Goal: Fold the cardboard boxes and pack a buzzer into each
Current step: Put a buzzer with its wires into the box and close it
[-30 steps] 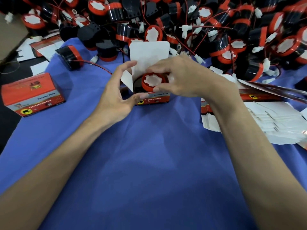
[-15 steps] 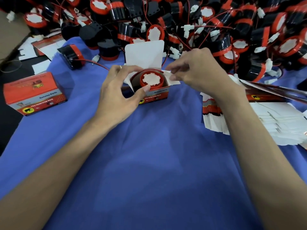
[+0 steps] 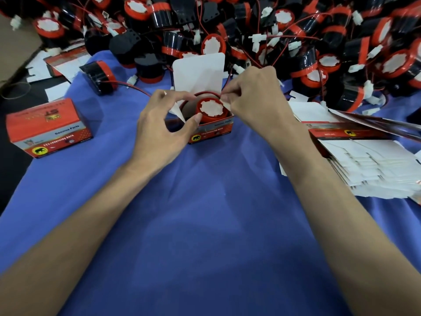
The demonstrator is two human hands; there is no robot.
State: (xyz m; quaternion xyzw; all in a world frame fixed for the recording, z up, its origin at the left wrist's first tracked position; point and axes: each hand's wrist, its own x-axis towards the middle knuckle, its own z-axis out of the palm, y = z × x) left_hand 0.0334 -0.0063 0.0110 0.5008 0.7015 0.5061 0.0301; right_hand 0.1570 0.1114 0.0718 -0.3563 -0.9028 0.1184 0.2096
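Both hands have left the buzzer [image 3: 211, 108] and gone to the sides of the box [image 3: 210, 133]. The right hand [image 3: 255, 101] has come closer and now pinches the right flap [image 3: 226, 103] with bunched fingertips. The left hand [image 3: 159, 128] holds the left flap [image 3: 176, 110] between its curved forefinger and thumb, and the thumb tip touches the buzzer's rim. The buzzer sits inside the box, white face up, and the lid [image 3: 198, 71] stands upright behind it.

I judge that packing is done for this box and closing is just starting. The next move should fold both side flaps inward over the buzzer, then bring the lid down and tuck it in. Any wire must stay inside.

The box stands on a blue cloth [image 3: 205, 224]. Behind the box lies a big pile of buzzers [image 3: 319, 42], to its left a closed box [image 3: 47, 128], and to its right a stack of flat boxes [image 3: 364, 163].
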